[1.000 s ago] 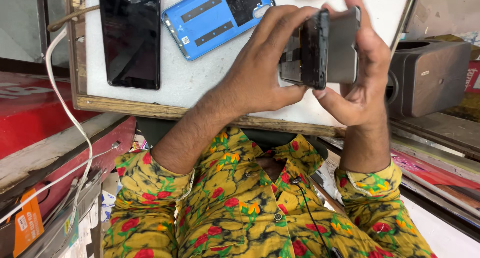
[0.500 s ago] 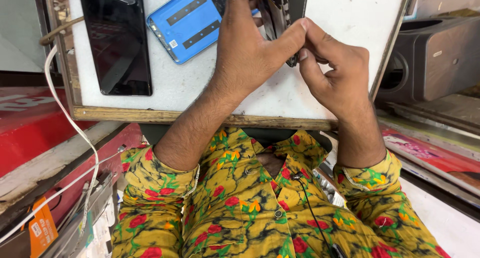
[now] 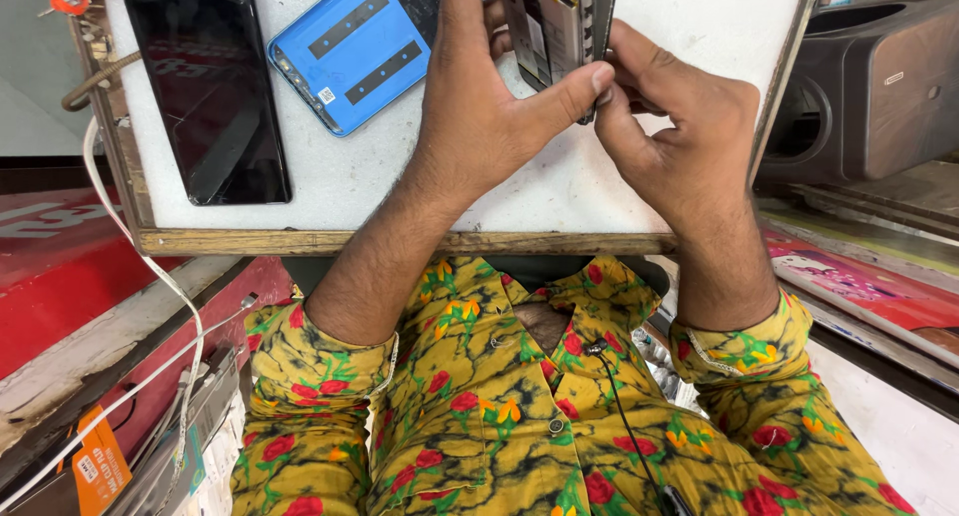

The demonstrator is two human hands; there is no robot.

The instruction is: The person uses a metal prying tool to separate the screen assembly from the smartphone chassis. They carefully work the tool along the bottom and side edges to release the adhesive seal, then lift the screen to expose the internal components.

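Left hand: I see my left hand (image 3: 479, 116) raised over the white worktop (image 3: 559, 196), its fingers wrapped round the opened phone (image 3: 559, 26) from the left, the thumb stretched across to the phone's lower right edge.
Right hand: my right hand (image 3: 689, 146) comes in from the right, fingertips pinched narrow against that same lower edge, touching the left thumb tip. I cannot tell whether it grips the phone or some small part of it.
Opened phone: held on edge above the far middle of the worktop, its inner parts facing me, its top cut off by the picture's upper border.
Blue panel: a blue flat phone part (image 3: 350, 51) lies tilted on the worktop, just beside my left hand.
Dark phone: a black-screened handset (image 3: 205, 86) lies flat near the left end, well apart from both hands.
Worktop edge: a wooden frame (image 3: 300, 242) runs along the near side.
Left of the bench: a white cable (image 3: 150, 276) hangs down.
Right of the bench: a dark speaker box (image 3: 879, 86).
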